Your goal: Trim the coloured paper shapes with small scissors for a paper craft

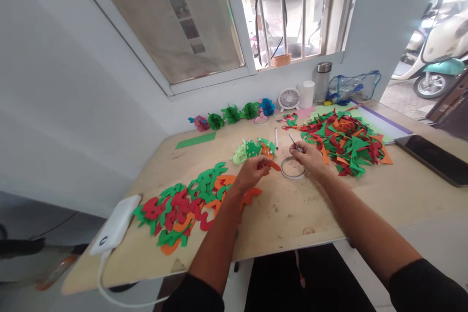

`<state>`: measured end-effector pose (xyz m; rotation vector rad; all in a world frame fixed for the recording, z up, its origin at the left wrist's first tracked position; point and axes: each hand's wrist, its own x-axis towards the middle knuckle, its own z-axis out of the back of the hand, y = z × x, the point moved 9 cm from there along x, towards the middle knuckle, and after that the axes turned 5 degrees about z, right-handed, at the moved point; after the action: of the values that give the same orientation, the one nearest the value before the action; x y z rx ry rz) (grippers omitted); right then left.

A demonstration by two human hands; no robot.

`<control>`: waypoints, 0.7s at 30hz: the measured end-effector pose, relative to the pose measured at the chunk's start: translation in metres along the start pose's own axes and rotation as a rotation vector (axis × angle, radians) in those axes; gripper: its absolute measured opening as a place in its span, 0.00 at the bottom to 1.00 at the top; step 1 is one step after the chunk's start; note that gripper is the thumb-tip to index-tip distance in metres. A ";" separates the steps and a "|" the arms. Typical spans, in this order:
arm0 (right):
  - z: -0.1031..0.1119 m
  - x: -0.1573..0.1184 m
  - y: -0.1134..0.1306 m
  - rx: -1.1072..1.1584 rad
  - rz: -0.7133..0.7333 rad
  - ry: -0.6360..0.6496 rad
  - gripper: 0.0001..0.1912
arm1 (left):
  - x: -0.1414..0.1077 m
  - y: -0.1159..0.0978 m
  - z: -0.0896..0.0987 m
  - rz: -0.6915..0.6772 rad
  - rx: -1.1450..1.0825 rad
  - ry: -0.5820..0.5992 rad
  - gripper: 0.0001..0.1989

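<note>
My left hand is closed on an orange paper cutout, whose end sticks out past the fingertips. My right hand pinches a thin dark pointed tool; its exact kind is too small to make out. Between the hands, a thin ring-shaped roll of tape lies flat on the wooden table. Beyond my left hand sit small patterned paper pieces in light green, green and orange. Curved green, red and orange cutouts spread out to the left of my left forearm.
Paper scraps are heaped on the right, by a phone. A pen, scissors and folded paper flowers lie farther back. A fan and bottle stand by the wall. A corded white device is at left.
</note>
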<state>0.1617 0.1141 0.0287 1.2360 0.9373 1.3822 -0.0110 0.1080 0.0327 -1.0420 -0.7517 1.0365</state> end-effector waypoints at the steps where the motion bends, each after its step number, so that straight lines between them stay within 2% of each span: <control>1: -0.001 0.000 0.000 0.017 0.005 0.006 0.09 | 0.005 0.002 -0.008 -0.001 -0.042 0.013 0.12; 4: -0.003 0.001 0.004 0.045 0.025 0.013 0.09 | 0.017 0.007 -0.026 0.008 -0.085 0.037 0.18; 8: -0.002 0.000 0.004 0.067 0.018 0.010 0.09 | 0.020 0.010 -0.035 0.027 -0.096 0.017 0.17; 12: -0.005 0.002 -0.001 0.036 0.029 0.050 0.08 | 0.019 0.012 -0.035 0.024 -0.131 0.000 0.14; 17: -0.014 0.002 0.000 -0.012 0.093 0.150 0.08 | 0.019 0.017 -0.033 0.022 -0.224 -0.035 0.17; 21: -0.022 0.001 -0.005 0.026 0.063 0.226 0.10 | 0.018 0.018 -0.030 0.005 -0.263 -0.078 0.17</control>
<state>0.1407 0.1173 0.0198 1.1530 1.0812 1.5878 0.0159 0.1181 0.0062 -1.2331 -0.9686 1.0047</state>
